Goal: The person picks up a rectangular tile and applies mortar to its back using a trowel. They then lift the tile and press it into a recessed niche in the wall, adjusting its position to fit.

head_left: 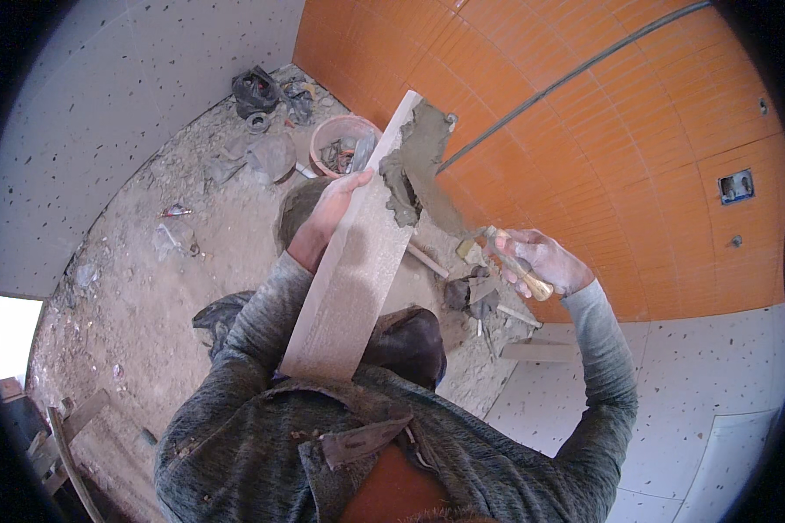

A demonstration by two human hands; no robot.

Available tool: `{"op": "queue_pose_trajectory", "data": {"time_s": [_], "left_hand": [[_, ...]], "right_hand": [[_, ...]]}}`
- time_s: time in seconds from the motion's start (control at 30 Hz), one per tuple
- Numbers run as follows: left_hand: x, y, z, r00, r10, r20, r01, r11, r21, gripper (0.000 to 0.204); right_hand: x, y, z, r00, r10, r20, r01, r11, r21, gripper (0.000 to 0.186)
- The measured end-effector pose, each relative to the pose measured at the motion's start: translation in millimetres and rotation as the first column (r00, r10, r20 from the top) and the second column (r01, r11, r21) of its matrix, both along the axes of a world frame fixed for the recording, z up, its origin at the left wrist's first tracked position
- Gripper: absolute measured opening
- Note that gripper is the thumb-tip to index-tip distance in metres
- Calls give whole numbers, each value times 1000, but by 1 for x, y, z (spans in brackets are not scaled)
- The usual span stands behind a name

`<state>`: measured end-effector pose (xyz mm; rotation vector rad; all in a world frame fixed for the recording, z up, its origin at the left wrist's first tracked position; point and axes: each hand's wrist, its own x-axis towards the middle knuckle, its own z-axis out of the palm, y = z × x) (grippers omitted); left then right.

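Tile (344,288): long, pale and narrow, tilted, its near end at the person's chest and its far end pointing toward the orange wall (584,148). Whether the near end touches the shirt (262,444) cannot be told.

Left hand (333,212): clamped on the tile's left long edge, thumb near the face; the remaining fingers are partly hidden.

Right hand (549,261): closed around the wooden handle of a trowel (541,288), to the right of the tile. The blade is coated grey and reaches toward the tile's far part; its outline cannot be separated clearly from the mortar.

Mortar (420,166): wet, grey, uneven, heaped at the tile's far right portion. The tile's near portion shows a bare, pale face.

Surroundings: left of the tile's far part, a pink bucket (319,142) containing small items; beside the left hand, a round tub (293,209), partly covered. Farther left of the tile, a black bag (255,91) and clear plastic (272,157) lie on the dusty floor (148,305).
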<state>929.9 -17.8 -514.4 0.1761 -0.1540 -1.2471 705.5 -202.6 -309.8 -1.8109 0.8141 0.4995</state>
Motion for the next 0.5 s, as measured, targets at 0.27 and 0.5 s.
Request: {"op": "queue_pose_trajectory", "data": {"time_s": [0.27,0.5], "left_hand": [[3,-4,-16,1000,-12,11,13,998,-60,45],[1,-4,-12,1000,13,-8,-14,992,-126,46]], "right_hand": [[-27,5,-14,996,84,-28,-83,996,17,34],[-31,20,-13,993,113,-33,-113,993,-18,37]]}}
